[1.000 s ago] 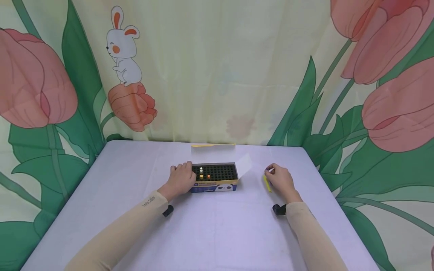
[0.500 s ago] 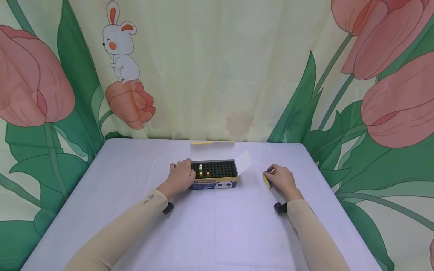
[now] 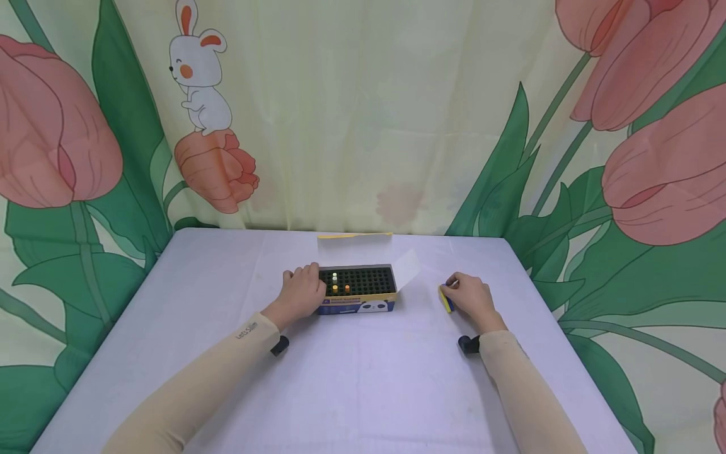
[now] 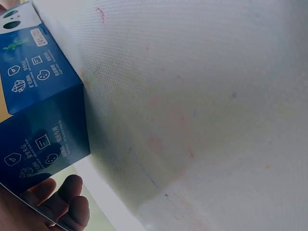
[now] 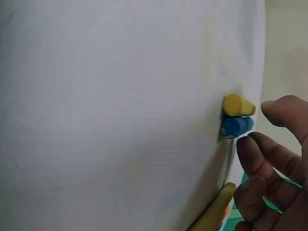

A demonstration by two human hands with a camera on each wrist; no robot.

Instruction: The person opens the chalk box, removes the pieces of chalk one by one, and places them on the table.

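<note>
A chalk box (image 3: 340, 305), blue and yellow with a panda print, lies open on the table. Its black holder has rows of round holes, with white, yellow and orange chalks (image 3: 347, 288) standing at the left. My left hand (image 3: 302, 291) grips the box's left end; in the left wrist view its fingers curl behind a thin flap. Right of the box, a yellow chalk (image 5: 234, 105) and a blue chalk (image 5: 235, 127) lie side by side. My right hand (image 3: 469, 296) is over their far ends, thumb and fingertips spread around them, a small gap showing beside the thumb.
Another yellow stick (image 5: 216, 207) shows at the bottom of the right wrist view. The box's white side flap (image 3: 407, 270) sticks out to the right, and its lid (image 3: 354, 244) stands up behind. A white cloth covers the table (image 3: 363, 378); a printed curtain (image 3: 340, 113) hangs behind it.
A blue chalk now shows beside the yellow one under my right hand, where only the yellow showed before. My left hand stays on the box. The head view has tilted slightly.
</note>
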